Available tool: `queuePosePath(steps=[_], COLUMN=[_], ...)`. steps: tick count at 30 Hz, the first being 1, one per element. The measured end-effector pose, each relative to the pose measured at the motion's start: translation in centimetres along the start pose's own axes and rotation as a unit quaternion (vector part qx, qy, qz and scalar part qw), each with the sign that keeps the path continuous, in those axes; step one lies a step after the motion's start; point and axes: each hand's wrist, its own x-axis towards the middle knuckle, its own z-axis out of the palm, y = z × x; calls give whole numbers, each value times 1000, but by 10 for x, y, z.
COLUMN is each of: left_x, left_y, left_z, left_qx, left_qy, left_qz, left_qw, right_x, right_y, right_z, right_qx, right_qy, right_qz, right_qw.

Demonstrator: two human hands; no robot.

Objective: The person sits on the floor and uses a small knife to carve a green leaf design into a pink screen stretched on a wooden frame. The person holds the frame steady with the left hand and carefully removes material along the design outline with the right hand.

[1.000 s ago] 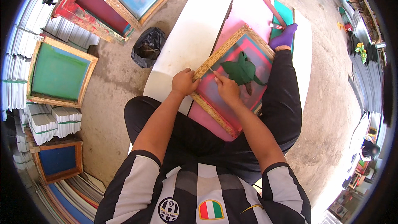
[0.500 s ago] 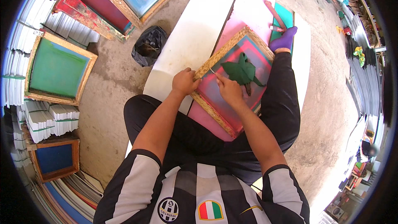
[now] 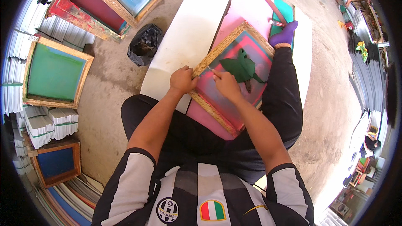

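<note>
A wooden-framed printing screen with pink and blue-grey mesh lies tilted in front of my crossed legs. My left hand is closed around its left corner, thumb on the wood. In my right hand is a thin pale tool, pinched by the fingers. Its tip points at the inner edge of the frame, close to my left hand; its exact kind is too small to tell. A crumpled dark green cloth rests on the mesh, just beyond my right hand. Something dark and narrow sticks out below the cloth.
Under the screen are a pink sheet and a white board. A teal panel and a small red-and-white tube lie near my foot. A black plastic bag stands at left, with more framed screens and paper stacks.
The whole view has shifted slightly, so everything sits a little higher and to the left. Both hands keep nearly the same places on the screen, and the tool stays at the frame's inner edge.
</note>
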Motion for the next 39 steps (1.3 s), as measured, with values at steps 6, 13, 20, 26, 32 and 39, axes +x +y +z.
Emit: queuePosePath(steps=[6,13,20,26,32,39], left_x=[-3,-2,1,-3,-1,-2], left_y=[-5,-10,-5,-8,-4,-2], left_z=[2,10,6,3,1,-2], left_qx=[-7,-12,-12,-26,-29,-12], left_qy=[2,19,8,14,-11,-22], left_qz=[-8,-3,-5,-11,-25,-29], left_qw=[1000,1000,1000,999,999,999], right_x=[-19,-11,-6,-4,-2,-17], right_y=[-30,8,9,16,3,-6], right_z=[-10,13,12,15,-17,-14], right_qx=[-27,169,256,167,314,21], right_qy=[-23,36,-24,10,-106,-6], right_qz=[63,4,94,44,210,55], right_qw=[997,985,962,985,920,998])
